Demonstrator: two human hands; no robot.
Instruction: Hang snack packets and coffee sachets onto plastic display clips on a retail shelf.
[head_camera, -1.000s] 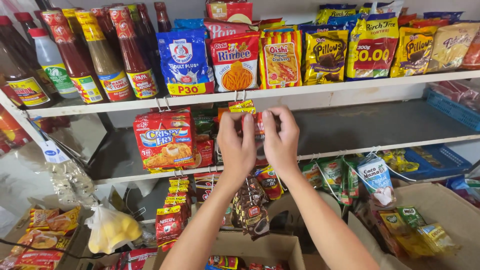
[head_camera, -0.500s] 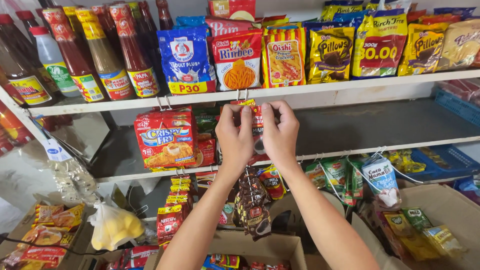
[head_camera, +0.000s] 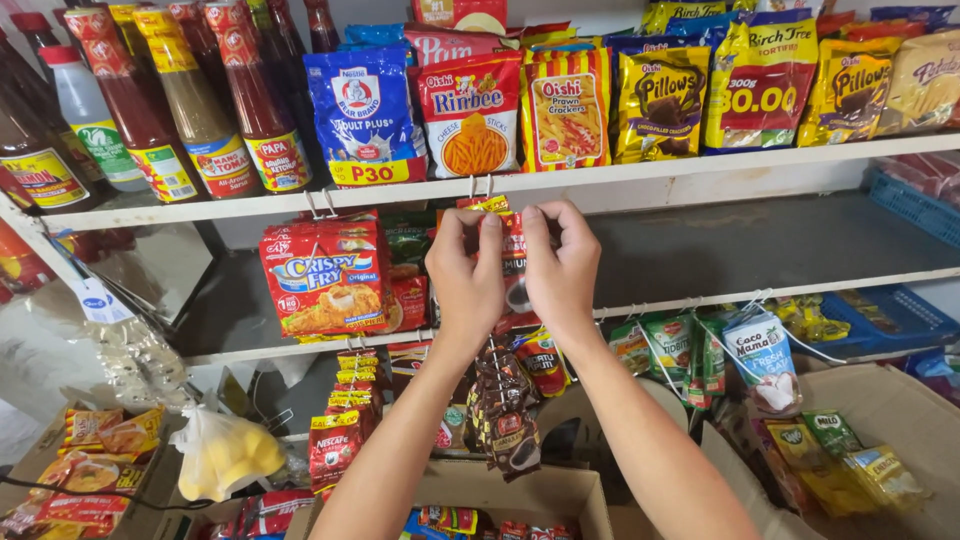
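My left hand (head_camera: 467, 272) and my right hand (head_camera: 562, 266) are raised side by side in front of the middle shelf. Both pinch the top of a strip of red and dark sachets (head_camera: 513, 262) that hangs between them. The strip's top is just under a metal clip hook (head_camera: 480, 186) on the white upper shelf edge (head_camera: 640, 170). The lower part of the strip is hidden behind my hands. Below my wrists hangs a bunch of dark brown coffee sachets (head_camera: 505, 420).
Red breading-mix packs (head_camera: 325, 276) hang left of my hands. Sauce bottles (head_camera: 200, 95) and snack bags (head_camera: 560, 100) fill the top shelf. Sachet strips (head_camera: 760, 355) hang at lower right, a cardboard box (head_camera: 520, 495) is below, and a bag of yellow items (head_camera: 225, 455) is at lower left.
My hands rose with the sachet strip from the middle shelf level toward the clip hook under the upper shelf. Over the last half second they stayed almost still.
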